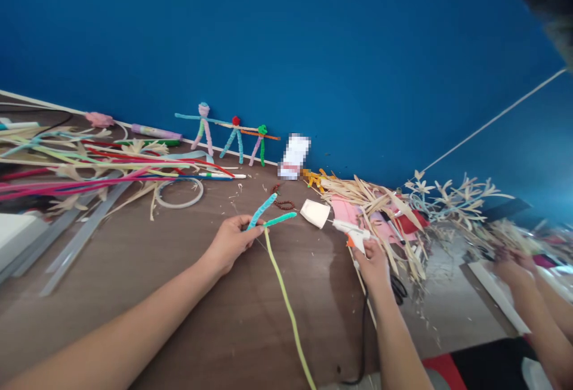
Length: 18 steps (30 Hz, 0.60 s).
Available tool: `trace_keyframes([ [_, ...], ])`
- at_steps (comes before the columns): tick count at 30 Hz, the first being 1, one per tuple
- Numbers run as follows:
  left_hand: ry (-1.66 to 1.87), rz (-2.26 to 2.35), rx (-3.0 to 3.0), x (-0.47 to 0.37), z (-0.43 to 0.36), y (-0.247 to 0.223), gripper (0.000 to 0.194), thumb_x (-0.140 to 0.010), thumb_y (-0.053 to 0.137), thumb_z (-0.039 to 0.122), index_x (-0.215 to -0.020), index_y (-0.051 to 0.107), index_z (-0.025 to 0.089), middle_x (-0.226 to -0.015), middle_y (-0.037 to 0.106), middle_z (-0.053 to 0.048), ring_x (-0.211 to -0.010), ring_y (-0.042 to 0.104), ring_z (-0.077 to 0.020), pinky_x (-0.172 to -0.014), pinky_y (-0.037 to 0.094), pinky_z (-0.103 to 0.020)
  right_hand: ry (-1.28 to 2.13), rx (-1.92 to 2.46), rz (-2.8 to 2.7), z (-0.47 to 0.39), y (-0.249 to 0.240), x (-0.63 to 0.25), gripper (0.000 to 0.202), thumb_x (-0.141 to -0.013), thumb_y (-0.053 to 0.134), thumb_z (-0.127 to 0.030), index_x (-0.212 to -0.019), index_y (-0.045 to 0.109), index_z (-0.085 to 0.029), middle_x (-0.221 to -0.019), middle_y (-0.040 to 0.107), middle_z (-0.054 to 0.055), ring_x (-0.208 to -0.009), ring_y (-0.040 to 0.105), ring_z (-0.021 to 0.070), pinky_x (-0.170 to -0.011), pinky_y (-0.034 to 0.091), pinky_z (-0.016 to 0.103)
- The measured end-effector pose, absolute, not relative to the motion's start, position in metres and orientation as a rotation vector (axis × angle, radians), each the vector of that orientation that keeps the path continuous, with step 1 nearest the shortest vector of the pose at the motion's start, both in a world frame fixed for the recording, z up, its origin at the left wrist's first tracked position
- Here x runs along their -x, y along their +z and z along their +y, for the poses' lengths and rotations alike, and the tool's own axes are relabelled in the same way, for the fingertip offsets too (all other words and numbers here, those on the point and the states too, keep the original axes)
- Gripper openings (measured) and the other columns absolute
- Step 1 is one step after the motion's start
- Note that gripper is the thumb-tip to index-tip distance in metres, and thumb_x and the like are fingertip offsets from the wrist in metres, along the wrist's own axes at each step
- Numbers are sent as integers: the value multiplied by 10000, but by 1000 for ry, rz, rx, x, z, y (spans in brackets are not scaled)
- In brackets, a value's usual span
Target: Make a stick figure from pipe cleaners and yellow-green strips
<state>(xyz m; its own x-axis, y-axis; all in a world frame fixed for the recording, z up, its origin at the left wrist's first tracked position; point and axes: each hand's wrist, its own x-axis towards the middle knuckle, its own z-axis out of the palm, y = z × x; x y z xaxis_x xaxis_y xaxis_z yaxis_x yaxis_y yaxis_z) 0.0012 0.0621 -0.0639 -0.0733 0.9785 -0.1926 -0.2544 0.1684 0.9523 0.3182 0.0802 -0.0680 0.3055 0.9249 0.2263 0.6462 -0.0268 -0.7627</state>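
Between its thumb and fingers, my left hand (233, 239) pinches pipe cleaners where they meet: a light blue piece (262, 209), a green piece (281, 219) and a long yellow-green one (286, 297) that trails toward the bottom edge. My right hand (372, 263) is wrapped round a white and orange glue gun (353, 233), whose nozzle points left at a small cream-coloured block (316, 214). A dark cable hangs below the gun. Behind my hands, pipe-cleaner figures (205, 129) lean against the blue wall.
Pipe cleaners and dried strips (111, 160) cover the left side, with clear sticks (85, 238) and a ring (179, 193). More dried strips (371, 196) lie at right over pink sheets. Another person's hands (514, 264) are at the far right.
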Motion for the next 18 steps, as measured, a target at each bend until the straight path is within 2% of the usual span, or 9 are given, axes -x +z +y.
trace_keyframes([
  [3,1255,1164,-842,-1,62,-64,241,-574,639,273,-748,578,119,-427,433,63,-351,292,-31,-351,205,-165,505,1798,-1530,92,-70,-305,311,-641,520,-407,-806,532,-144,-645,626,63,-581,596,198,-492,438,281],
  [5,1258,1156,-836,-1,62,-64,230,-573,639,265,-741,580,119,-438,437,61,-357,303,-31,-353,210,-164,440,1844,-1631,99,-65,-300,309,-649,508,-404,-812,543,-143,-662,613,68,-617,589,210,-529,437,302],
  [8,1261,1141,-836,-2,63,-65,228,-576,640,263,-740,583,115,-459,450,54,-361,311,-29,-353,212,-163,53,1881,-1737,103,-46,-286,312,-615,556,-401,-795,573,-146,-859,585,121,-806,547,252,-658,418,356],
  [10,1265,1133,-845,-2,63,-66,224,-584,640,265,-737,581,114,-444,437,57,-359,305,-28,-351,204,-162,-2,1804,-1725,99,-30,-266,346,-638,549,-412,-846,578,-137,-913,561,132,-784,532,226,-667,411,347],
  [11,1270,1132,-847,-2,64,-67,217,-586,640,264,-730,577,114,-428,423,63,-356,300,-28,-350,200,-161,115,1735,-1747,96,-23,-252,326,-665,530,-401,-855,577,-141,-857,571,108,-717,531,193,-641,415,325],
  [13,1284,1132,-851,-2,63,-68,205,-590,642,260,-718,569,117,-402,397,73,-349,290,-28,-347,196,-160,574,1561,-1839,90,-13,-219,254,-716,487,-362,-828,571,-150,-763,584,62,-641,527,143,-594,423,273],
  [16,1287,1131,-859,-1,63,-68,201,-602,636,258,-732,561,125,-379,380,83,-334,275,-27,-341,189,-158,1309,1417,-1909,86,-17,-172,211,-682,547,-324,-804,560,-153,-658,567,12,-534,511,96,-473,395,207],
  [18,1282,1140,-853,0,63,-68,201,-611,629,264,-744,558,131,-363,365,91,-324,260,-26,-337,186,-157,1560,1339,-1801,86,-28,-151,223,-667,564,-309,-821,545,-149,-643,550,-4,-481,493,74,-399,350,174],
])
